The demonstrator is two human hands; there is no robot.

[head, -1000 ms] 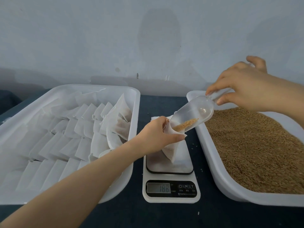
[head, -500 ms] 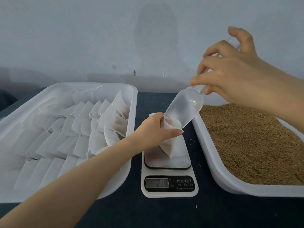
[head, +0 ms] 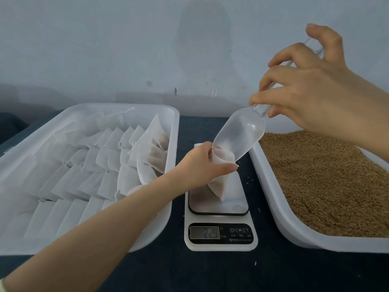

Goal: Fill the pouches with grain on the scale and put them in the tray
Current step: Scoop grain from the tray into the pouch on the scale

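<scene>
Steeper than a second earlier, the clear scoop [head: 237,140] was upended and emptied, and the display [head: 204,232] reading was raised from 188 to roughly 229. Stacked pouches [head: 84,175] were kept in the left tray [head: 173,131], grain [head: 315,182] in the right tray [head: 294,230]. On the scale [head: 221,244] between them the pouch [head: 217,186] was stood, its mouth pinched by the left hand [head: 200,165] around the scoop's lip. The scoop's handle was gripped by the right hand [head: 311,91].

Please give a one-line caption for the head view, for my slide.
Left hand holds a pouch open on the scale while the right hand tips a clear scoop into it.
</scene>
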